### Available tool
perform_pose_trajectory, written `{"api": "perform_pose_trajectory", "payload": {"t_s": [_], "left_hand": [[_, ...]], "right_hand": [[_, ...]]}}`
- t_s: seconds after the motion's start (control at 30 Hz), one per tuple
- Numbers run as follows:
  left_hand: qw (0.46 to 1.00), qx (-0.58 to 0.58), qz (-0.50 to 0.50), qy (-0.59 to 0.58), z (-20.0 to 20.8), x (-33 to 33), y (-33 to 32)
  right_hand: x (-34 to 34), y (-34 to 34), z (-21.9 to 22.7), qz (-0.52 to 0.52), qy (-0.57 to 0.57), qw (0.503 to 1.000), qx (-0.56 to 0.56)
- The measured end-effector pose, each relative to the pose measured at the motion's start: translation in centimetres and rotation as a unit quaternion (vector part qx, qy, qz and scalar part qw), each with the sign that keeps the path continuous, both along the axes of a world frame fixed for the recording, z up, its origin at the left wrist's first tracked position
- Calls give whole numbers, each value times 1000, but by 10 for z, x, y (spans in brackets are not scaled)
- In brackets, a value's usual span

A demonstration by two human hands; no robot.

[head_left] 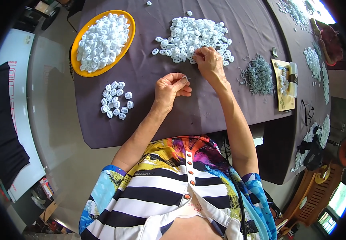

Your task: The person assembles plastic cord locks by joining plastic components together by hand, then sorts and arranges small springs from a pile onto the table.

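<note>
My left hand (173,89) is pinched, with a small thin grey piece (187,78), perhaps a spring, between thumb and forefinger. To its right and farther off, my right hand (210,64) has its fingers drawn together at the near edge of a pile of white oval plastic pieces (197,36). The fingertips touch a white piece (193,61) there. Many of the ovals show holes. Right of my hands lies a heap of small grey spring-like pieces (259,76). A loose group of chunkier white pieces (116,100) lies left of my left forearm.
An orange oval tray (75,66) heaped with white pieces stands at the far left. At the right edge lies a yellow card (285,105) with white pieces on it. A second table beyond holds eyeglasses (307,112) and more small pieces. Dark cloth covers my table (141,44).
</note>
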State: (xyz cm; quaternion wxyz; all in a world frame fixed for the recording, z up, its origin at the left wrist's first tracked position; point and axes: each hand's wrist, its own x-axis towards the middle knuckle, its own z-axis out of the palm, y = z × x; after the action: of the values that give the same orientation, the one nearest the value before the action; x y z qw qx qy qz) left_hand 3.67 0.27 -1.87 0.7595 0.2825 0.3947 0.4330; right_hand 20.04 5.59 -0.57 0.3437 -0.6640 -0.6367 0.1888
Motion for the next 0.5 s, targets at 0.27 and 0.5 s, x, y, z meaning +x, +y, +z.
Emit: {"api": "perform_pose_trajectory", "payload": {"t_s": [0.27, 0.5], "left_hand": [[999, 6, 30, 43, 4, 3, -5], [999, -5, 24, 48, 11, 19, -15]], "right_hand": [[2, -23, 11, -49, 262, 960, -85], [3, -88, 4, -54, 538, 835, -101]]}}
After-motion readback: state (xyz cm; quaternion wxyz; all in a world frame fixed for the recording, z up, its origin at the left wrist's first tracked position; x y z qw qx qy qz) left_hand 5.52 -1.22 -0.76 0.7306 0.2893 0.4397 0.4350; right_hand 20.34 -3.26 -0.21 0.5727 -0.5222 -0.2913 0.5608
